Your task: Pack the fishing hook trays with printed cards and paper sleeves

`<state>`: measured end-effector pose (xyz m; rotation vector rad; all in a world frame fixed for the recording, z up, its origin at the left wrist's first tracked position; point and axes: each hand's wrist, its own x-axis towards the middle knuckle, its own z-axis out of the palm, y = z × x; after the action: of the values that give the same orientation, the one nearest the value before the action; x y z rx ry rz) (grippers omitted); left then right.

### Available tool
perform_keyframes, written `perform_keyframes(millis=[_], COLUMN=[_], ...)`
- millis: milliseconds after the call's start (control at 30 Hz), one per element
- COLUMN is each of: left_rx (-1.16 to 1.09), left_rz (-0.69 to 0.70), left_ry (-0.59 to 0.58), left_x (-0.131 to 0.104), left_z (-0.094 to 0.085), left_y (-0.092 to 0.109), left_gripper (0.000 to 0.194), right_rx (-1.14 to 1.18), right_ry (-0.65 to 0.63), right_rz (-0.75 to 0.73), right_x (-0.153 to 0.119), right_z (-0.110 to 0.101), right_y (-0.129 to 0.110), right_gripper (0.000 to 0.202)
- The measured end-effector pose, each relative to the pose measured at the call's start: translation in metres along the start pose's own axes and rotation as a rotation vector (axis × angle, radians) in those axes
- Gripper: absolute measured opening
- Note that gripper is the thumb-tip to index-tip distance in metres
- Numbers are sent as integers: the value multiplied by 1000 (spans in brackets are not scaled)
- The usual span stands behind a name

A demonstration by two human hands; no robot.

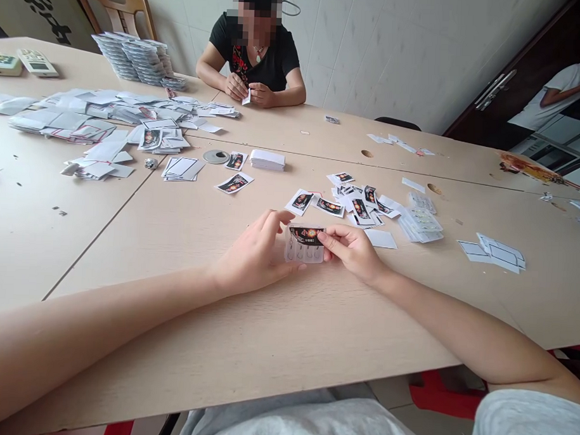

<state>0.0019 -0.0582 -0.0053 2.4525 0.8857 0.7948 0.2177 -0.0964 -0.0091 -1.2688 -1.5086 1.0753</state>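
Observation:
Between my hands is a small clear plastic fish-hook box [304, 253], with dark curved hooks showing in its lower compartments. A black printed card [301, 234] with a red and yellow burst covers its upper part. My left hand [258, 249] grips the left edge, fingers at the top corner and thumb below. At the right edge, my right hand [354, 253] pinches the box, its thumb pressed on the card. Loose printed cards [360, 210] lie scattered just beyond, beside a stack of similar clear boxes [420, 223].
Across the table [267, 331] a person [255, 64] handles a small white piece. Heaps of white cards [69, 118] and tall stacks of packs [138, 58] fill the left. A white card stack [267, 160] and a round metal lid [216, 156] stand mid-table. White cards [500, 253] lie right.

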Motion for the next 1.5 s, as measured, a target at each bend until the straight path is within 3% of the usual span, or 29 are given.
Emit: perform_keyframes(millis=[167,300,667,867,1133,1500], left_rx=[-179,-264,-296,-326,-342,-727], left_rz=[-199,-365,-414,-357,34,20], left_ry=[88,84,55,44,32,-31], left_x=[4,9,11,10,1,0], left_z=[-7,-10,-11,-11,-11,-3], left_y=[7,14,16,14,15,12], left_gripper=[33,38,31,27,8,6], right_rx=[20,-2,-40,-17,36,89], right_ry=[21,25,32,33,27,-30], right_rz=[-10,-22,-44,-23,-27,-61], right_x=[-1,-1,-3,-3,-1,-2], right_z=[1,1,1,1,2,1], right_y=[1,4,5,5,3,2], right_gripper=[35,35,35,35,33,30])
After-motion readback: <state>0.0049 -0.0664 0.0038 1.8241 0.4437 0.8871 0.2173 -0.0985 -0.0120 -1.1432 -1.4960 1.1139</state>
